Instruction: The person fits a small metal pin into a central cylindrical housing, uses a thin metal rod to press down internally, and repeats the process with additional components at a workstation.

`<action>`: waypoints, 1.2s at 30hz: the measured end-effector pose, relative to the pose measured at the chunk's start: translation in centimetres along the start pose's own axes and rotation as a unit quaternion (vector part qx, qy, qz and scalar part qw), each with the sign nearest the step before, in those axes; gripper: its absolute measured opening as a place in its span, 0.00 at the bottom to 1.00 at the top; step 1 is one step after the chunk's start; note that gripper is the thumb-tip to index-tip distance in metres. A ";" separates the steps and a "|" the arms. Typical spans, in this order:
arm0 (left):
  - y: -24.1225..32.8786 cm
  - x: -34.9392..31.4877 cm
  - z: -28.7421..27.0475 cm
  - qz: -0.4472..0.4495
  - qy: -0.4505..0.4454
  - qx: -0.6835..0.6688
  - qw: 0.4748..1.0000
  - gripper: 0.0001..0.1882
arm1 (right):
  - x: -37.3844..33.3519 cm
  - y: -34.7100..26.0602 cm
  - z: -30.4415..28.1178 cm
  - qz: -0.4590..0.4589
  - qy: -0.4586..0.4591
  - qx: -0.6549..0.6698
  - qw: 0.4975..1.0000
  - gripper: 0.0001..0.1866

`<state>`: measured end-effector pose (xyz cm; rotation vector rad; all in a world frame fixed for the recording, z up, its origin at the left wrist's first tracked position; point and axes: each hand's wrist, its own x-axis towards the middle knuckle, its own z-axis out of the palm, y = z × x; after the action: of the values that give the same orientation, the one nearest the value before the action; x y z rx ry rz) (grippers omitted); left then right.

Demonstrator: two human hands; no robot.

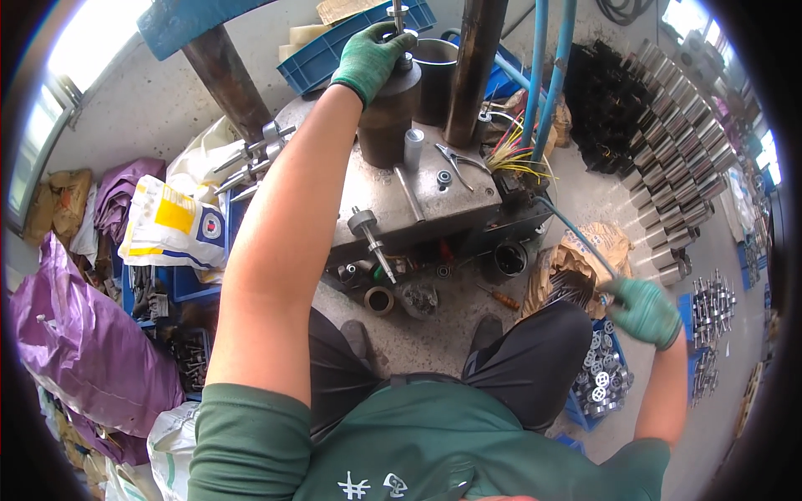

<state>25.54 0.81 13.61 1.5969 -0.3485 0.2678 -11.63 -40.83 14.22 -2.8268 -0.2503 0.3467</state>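
the shaft [398, 12] is stood upright on the round block [388, 125], held in the curled left hand [369, 63]. the lever [583, 240], right of the block, appears gripped by the right hand [645, 312]. placement appears done; release is still to be made.

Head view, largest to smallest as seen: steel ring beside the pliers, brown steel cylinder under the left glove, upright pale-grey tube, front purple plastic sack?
1. Purple plastic sack
2. Brown steel cylinder
3. Pale-grey tube
4. Steel ring
Nearness may inflate the sack.
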 end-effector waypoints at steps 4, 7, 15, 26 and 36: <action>0.1 -0.1 0.3 -0.024 -0.007 -0.019 1.000 0.19 | -0.7 0.0 2.2 0.009 -0.046 -0.050 0.998 0.17; 0.3 -0.2 0.3 -0.030 -0.008 -0.017 0.999 0.18 | -0.3 0.1 1.4 0.038 -0.017 0.000 0.999 0.18; 0.2 0.1 0.2 -0.026 -0.003 0.023 0.999 0.17 | 0.2 -0.4 0.1 0.023 -0.060 -0.034 0.997 0.17; 0.2 -0.1 0.4 -0.024 0.005 0.031 0.999 0.20 | -0.4 0.8 0.7 0.000 0.078 0.022 0.997 0.14; -0.1 0.3 -0.1 -0.001 0.003 0.080 0.997 0.19 | 2.9 2.2 -1.8 -0.033 0.240 0.035 0.970 0.14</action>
<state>25.90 0.88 13.60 1.7541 -0.3270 0.3064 -8.09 -42.76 14.64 -2.7187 -0.2191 -0.3369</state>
